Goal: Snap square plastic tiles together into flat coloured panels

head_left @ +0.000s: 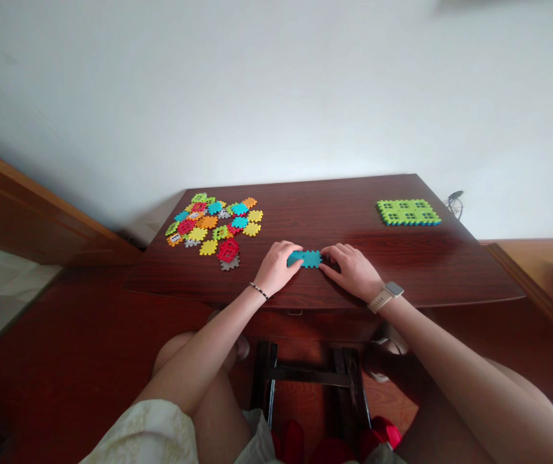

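Observation:
Two blue interlocking square tiles [312, 259] lie side by side on the dark wooden table [305, 222], near its front edge. My left hand [279, 265] is closed on the left tile, thumb at the near side and fingers at the far side. At the right tile's outer edge, my right hand [349, 267] pinches with thumb and fingertips. Whether the tiles' teeth are fully locked together is too small to tell. A bracelet is on my left wrist and a watch [394, 289] on my right.
Loose tiles in yellow, red, orange, green, blue and grey [209, 222] are spread at the table's left. A joined green panel with window openings [408, 212] lies at the back right. Beyond the right edge is a black cable [455, 201]; a wall stands behind.

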Demonstrator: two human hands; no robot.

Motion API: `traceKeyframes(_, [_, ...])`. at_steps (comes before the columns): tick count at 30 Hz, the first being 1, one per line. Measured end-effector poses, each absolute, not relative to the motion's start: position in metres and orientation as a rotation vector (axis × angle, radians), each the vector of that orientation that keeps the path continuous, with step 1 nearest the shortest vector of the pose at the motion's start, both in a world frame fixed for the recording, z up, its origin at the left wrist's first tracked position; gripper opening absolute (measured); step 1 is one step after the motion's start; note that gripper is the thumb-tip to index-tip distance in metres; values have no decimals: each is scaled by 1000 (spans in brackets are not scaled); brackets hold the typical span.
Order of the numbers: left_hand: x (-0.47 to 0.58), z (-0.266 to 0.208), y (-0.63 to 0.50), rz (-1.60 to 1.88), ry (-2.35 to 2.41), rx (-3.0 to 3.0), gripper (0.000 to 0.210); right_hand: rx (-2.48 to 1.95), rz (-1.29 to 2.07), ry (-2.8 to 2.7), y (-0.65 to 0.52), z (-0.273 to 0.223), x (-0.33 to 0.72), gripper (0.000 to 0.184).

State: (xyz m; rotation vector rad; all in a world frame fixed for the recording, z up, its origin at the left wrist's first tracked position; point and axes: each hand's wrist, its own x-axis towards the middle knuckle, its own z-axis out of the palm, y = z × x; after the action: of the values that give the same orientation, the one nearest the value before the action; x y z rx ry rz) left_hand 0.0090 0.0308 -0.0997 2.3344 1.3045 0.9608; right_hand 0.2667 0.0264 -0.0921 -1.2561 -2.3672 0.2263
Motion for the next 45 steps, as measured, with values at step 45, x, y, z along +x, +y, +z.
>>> traceKeyframes(45, [-3,-93,30,937,1205,2602,20,-1255,213,-2370,26,-92,266,25])
